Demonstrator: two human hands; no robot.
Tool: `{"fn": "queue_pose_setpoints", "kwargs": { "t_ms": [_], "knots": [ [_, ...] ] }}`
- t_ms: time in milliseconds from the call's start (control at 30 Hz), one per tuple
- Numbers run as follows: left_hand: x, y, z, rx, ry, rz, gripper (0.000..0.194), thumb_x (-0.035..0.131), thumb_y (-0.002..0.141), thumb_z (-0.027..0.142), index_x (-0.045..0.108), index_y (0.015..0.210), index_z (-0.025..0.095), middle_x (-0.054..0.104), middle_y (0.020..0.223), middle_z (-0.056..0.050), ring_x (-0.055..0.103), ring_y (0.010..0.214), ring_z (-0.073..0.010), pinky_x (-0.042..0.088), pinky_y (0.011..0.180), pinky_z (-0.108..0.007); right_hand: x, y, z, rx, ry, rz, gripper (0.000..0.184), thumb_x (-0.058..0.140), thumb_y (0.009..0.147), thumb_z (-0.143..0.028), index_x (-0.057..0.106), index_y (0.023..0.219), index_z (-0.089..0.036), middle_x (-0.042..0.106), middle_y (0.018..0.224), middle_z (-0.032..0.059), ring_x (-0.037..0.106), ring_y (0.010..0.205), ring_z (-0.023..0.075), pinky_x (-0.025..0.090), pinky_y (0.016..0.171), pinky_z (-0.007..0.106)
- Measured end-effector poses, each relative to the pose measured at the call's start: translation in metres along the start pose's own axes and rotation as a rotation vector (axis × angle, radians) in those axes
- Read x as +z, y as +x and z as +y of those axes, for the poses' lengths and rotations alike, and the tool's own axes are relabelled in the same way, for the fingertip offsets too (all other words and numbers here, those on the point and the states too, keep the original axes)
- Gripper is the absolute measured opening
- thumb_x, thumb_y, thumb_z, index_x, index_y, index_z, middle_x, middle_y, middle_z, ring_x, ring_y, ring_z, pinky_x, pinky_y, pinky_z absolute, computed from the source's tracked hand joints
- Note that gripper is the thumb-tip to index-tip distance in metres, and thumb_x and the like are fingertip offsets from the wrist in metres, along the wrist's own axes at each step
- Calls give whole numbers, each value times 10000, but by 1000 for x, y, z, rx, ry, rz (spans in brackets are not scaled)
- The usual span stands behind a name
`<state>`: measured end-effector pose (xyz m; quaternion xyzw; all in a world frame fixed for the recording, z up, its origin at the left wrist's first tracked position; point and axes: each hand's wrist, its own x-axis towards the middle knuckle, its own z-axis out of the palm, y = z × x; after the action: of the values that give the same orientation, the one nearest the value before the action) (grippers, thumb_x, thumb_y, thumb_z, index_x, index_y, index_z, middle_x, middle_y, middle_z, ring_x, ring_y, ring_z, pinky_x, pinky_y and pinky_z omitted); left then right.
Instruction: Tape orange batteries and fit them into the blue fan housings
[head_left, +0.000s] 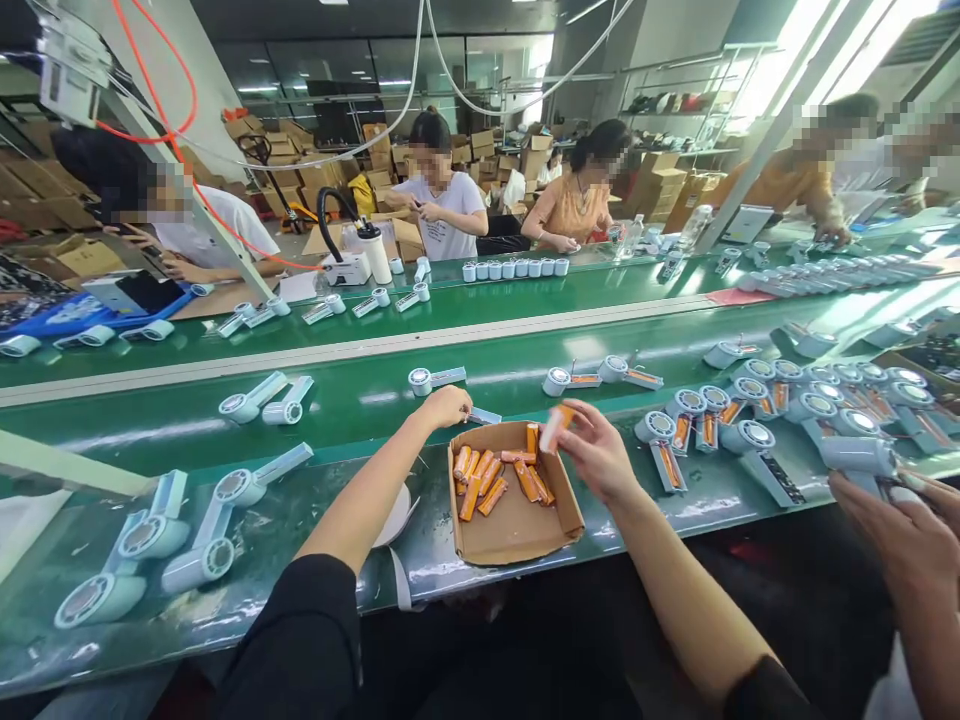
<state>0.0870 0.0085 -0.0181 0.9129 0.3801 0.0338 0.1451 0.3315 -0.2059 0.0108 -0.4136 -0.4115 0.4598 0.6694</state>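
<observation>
My right hand (600, 455) is closed on an orange cylindrical battery (556, 428) with a white face, a little blurred, above the right rim of a cardboard tray (517, 540). Inside the tray lie several orange batteries (472, 490). My left hand (448, 408) reaches past the tray's far left corner, fingers closed on a light-blue handheld fan body (484, 416). The handle of this fan body shows to the right of my fingers; its head is hidden. Just behind my left hand another fan body (435, 379) lies on the green belt.
Fan bodies with orange batteries in their handles (679, 430) crowd the right side. More fan bodies (154, 535) lie at left. A white tape roll (394, 515) sits left of the tray. A co-worker's hands (900, 520) hold a fan at right; several people work across the belt.
</observation>
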Motion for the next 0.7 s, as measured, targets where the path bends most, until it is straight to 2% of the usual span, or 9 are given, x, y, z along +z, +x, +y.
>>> {"fn": "queue_pose_setpoints", "kwargs": {
  "t_ms": [100, 167, 233, 333, 533, 700],
  "knots": [
    [-3, 4, -4, -10, -49, -36, 174, 673, 924, 327, 831, 955, 261, 799, 1188, -24, 713, 1128, -226, 532, 973, -289, 22, 64, 22, -66, -489, -164, 400, 790, 862, -350, 693, 1238, -251, 798, 1201, 82, 786, 1069, 243, 645, 946, 399],
    [-2, 5, -3, -40, -70, -31, 231, 622, 985, 359, 810, 1045, 239, 786, 1213, -46, 710, 1137, -227, 532, 1012, -335, 40, 97, 38, -67, -792, -277, 349, 684, 928, -277, 701, 1272, -223, 815, 1151, 85, 790, 1049, 225, 635, 945, 379],
    [2, 7, -1, -71, -85, -24, 264, 619, 1019, 405, 771, 1094, 202, 770, 1199, -75, 707, 1118, -228, 541, 1029, -407, 52, 116, 49, -55, -952, -377, 348, 639, 940, -213, 723, 1278, -217, 834, 1025, 59, 799, 963, 208, 631, 911, 350],
    [8, 11, 3, -110, -111, -13, 319, 629, 1031, 462, 722, 1126, 172, 742, 1168, -84, 701, 1082, -221, 561, 1013, -466, 57, 123, 57, -48, -1138, -513, 343, 643, 940, -189, 765, 1257, -235, 829, 869, 34, 792, 869, 225, 610, 895, 344],
    [15, 15, 8, -167, -174, 34, 340, 618, 1037, 474, 707, 1141, 164, 728, 1180, -87, 695, 1094, -226, 563, 1013, -474, 57, 121, 54, -26, -1521, -726, 404, 641, 976, -275, 727, 1368, -322, 804, 1233, 85, 745, 1160, 319, 549, 1005, 382],
    [15, 22, 16, -187, -220, 56, 310, 645, 1028, 437, 699, 1166, 165, 716, 1200, -87, 694, 1084, -222, 584, 986, -463, 73, 135, 55, 31, -1710, -863, 358, 660, 977, -459, 773, 1285, -316, 789, 1249, 132, 727, 1195, 364, 573, 964, 431]
  ]
}}
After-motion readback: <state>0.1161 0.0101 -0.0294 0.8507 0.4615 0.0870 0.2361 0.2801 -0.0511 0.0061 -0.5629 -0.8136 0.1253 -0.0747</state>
